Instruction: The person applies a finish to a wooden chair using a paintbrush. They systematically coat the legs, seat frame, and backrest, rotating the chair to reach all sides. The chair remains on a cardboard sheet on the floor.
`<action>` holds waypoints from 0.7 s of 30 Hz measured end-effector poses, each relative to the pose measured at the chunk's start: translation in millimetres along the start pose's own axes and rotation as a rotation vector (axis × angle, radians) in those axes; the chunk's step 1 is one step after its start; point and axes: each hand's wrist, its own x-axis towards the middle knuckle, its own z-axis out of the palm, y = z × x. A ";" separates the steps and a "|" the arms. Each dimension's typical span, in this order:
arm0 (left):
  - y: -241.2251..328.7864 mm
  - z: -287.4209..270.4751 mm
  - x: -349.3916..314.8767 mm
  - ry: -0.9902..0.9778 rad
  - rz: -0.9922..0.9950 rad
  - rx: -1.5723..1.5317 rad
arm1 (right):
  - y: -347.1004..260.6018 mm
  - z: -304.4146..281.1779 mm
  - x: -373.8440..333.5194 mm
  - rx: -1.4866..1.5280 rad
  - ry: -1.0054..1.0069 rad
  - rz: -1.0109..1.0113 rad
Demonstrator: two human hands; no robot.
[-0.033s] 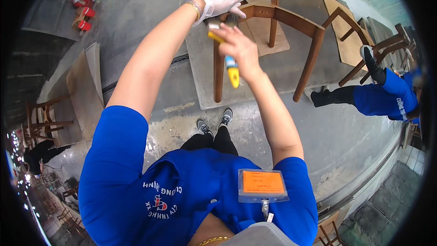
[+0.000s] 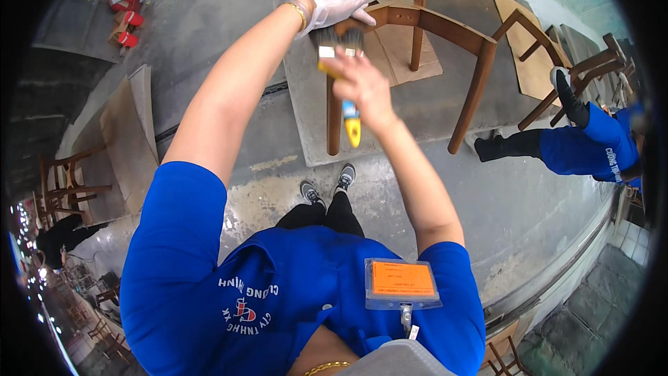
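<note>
My left hand (image 2: 341, 7), in a thin clear glove, grips the near-left corner of a brown wooden chair frame (image 2: 456, 36). Its fingers reach over the rail. Bare and slightly blurred, my right hand (image 2: 360, 87) is closed around what look like two paintbrushes (image 2: 353, 132) with yellow handles, one bearing a blue band. Their dark bristles point away from me, just below my left palm, against the frame's corner near the top of a leg (image 2: 334, 115). My gloved hand partly hides that corner; whether every bristle touches wood I cannot tell.
The frame stands on a low grey platform (image 2: 313, 125) with cardboard sheets (image 2: 410, 63) on it. To the right, a co-worker in a blue shirt (image 2: 581, 153) is beside another wooden chair frame (image 2: 539, 35). Red containers (image 2: 129, 28) stand far left; more chairs (image 2: 73, 181) are at left.
My right hand and the brushes have shifted slightly toward me, so more of the bristles shows below my left hand. The left hand and the chair frame hold still.
</note>
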 end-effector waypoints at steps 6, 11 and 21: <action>3.9 12.4 7.4 0.133 0.020 0.099 | -94.6 66.9 -161.9 0.163 -0.886 0.190; 4.1 18.5 14.0 0.166 0.077 0.057 | -19.2 32.7 -68.7 0.352 -0.221 0.319; -1.2 35.3 27.8 0.218 0.136 0.044 | -84.6 63.0 -151.3 -0.012 -0.655 0.143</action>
